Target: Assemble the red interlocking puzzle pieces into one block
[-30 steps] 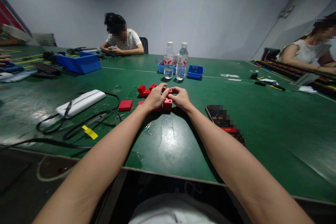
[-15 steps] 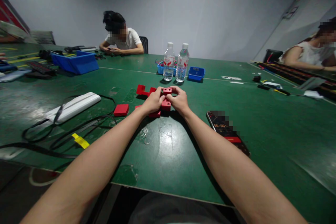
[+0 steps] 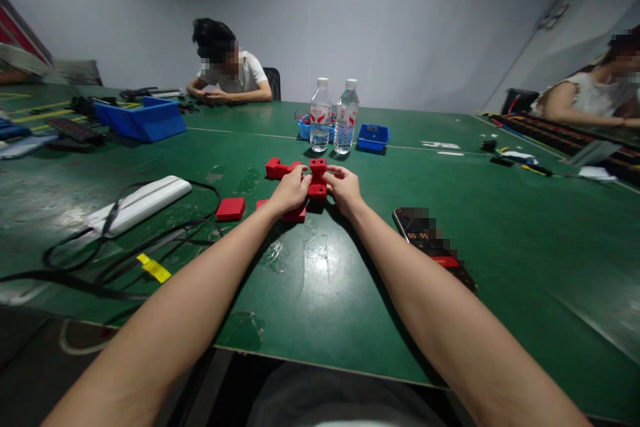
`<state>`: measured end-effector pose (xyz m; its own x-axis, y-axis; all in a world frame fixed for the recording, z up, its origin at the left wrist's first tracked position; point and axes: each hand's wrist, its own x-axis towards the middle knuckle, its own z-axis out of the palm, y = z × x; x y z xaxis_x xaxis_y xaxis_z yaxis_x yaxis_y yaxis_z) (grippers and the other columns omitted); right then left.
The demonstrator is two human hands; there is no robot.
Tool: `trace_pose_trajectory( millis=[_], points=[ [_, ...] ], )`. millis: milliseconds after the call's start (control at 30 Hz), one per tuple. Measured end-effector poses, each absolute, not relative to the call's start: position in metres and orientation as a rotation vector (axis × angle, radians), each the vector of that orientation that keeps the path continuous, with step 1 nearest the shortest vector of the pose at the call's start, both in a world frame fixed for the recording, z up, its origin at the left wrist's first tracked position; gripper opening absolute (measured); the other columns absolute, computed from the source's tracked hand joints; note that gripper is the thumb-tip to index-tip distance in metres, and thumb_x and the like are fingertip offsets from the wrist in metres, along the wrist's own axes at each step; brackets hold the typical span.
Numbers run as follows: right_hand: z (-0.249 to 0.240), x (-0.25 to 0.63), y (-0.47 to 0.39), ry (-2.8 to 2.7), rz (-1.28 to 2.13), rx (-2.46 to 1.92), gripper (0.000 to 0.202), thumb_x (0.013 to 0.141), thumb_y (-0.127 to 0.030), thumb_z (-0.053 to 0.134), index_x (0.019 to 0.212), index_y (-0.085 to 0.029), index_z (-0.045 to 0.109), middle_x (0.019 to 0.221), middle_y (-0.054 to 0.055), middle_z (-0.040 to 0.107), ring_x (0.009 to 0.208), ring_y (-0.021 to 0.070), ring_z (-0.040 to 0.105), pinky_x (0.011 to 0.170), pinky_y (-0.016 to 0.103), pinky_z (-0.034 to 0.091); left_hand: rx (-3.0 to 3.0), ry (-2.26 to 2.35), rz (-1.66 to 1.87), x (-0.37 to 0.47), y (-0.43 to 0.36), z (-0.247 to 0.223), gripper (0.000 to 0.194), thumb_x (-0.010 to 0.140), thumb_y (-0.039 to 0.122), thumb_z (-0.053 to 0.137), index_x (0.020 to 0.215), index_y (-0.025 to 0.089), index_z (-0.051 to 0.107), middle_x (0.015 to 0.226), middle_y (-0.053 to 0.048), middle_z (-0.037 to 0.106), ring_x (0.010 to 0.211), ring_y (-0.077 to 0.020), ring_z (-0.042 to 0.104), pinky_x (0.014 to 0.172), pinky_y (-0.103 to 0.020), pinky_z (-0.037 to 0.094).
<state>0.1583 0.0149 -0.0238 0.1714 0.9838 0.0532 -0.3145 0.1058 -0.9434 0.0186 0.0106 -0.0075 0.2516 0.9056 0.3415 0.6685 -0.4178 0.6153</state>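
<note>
A red block piece with small holes (image 3: 318,180) stands on the green table (image 3: 320,320) between my two hands. My left hand (image 3: 293,188) is at its left side, fingers curled, thumb near the piece. My right hand (image 3: 344,188) is at its right side, with thumb and fingertips on or close to the red surface. Behind my left hand lies another red piece (image 3: 280,169), partly covered by it. More red blocks (image 3: 295,214) sit under my left wrist, and a flat red block (image 3: 231,209) lies farther left.
Two water bottles (image 3: 321,117) and a small blue tray (image 3: 373,137) stand behind. A phone (image 3: 433,247) lies right; a white power strip (image 3: 140,205) with black cables lies left. A large blue bin (image 3: 143,120) is back left. Two people sit beyond.
My fingers have drawn back from the front and top of the red piece, showing more of it. My right hand has moved slightly right, and the red piece behind my left hand has shifted.
</note>
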Motion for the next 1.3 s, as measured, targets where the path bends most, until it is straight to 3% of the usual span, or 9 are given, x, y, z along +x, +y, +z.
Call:
trace_pose_trajectory(
  millis=[167, 667, 1100, 1300],
  points=[
    [-0.024, 0.162, 0.015, -0.937, 1.264, -0.938, 0.026, 0.064, -0.014, 0.072, 0.087, -0.015, 0.059, 0.074, 0.002, 0.068, 0.064, 0.0127, 0.065, 0.064, 0.027, 0.054, 2.252, 1.442, 0.868, 0.016, 0.011, -0.006, 0.027, 0.089, 0.025, 0.038, 0.088, 0.015, 0.063, 0.09, -0.01, 0.069, 0.085, -0.0213, 0.063, 0.081, -0.033, 0.047],
    [-0.022, 0.165, 0.01, -0.97, 1.395, -0.839, 0.029, 0.066, -0.008, 0.072, 0.092, -0.016, 0.061, 0.075, 0.002, 0.07, 0.064, 0.013, 0.067, 0.063, 0.025, 0.055, 2.113, 1.466, 0.933, 0.012, 0.014, -0.009, 0.023, 0.088, 0.026, 0.043, 0.096, 0.014, 0.06, 0.099, -0.012, 0.068, 0.089, -0.0211, 0.063, 0.081, -0.034, 0.047],
    [-0.021, 0.161, 0.011, -1.007, 1.361, -0.861, 0.029, 0.064, -0.013, 0.07, 0.092, -0.016, 0.061, 0.074, 0.001, 0.069, 0.061, 0.0122, 0.065, 0.061, 0.026, 0.054, 2.148, 1.393, 0.93, 0.013, 0.02, -0.015, 0.027, 0.089, 0.025, 0.039, 0.103, 0.014, 0.059, 0.103, -0.012, 0.067, 0.094, -0.0217, 0.062, 0.084, -0.035, 0.046],
    [-0.019, 0.156, 0.01, -1.03, 1.245, -0.93, 0.025, 0.065, -0.01, 0.066, 0.089, -0.016, 0.061, 0.072, 0.0, 0.069, 0.06, 0.0114, 0.063, 0.059, 0.024, 0.052, 2.16, 1.412, 0.96, 0.014, 0.021, -0.016, 0.025, 0.09, 0.025, 0.037, 0.097, 0.015, 0.059, 0.097, -0.011, 0.067, 0.088, -0.0216, 0.062, 0.081, -0.035, 0.047]
  ],
)
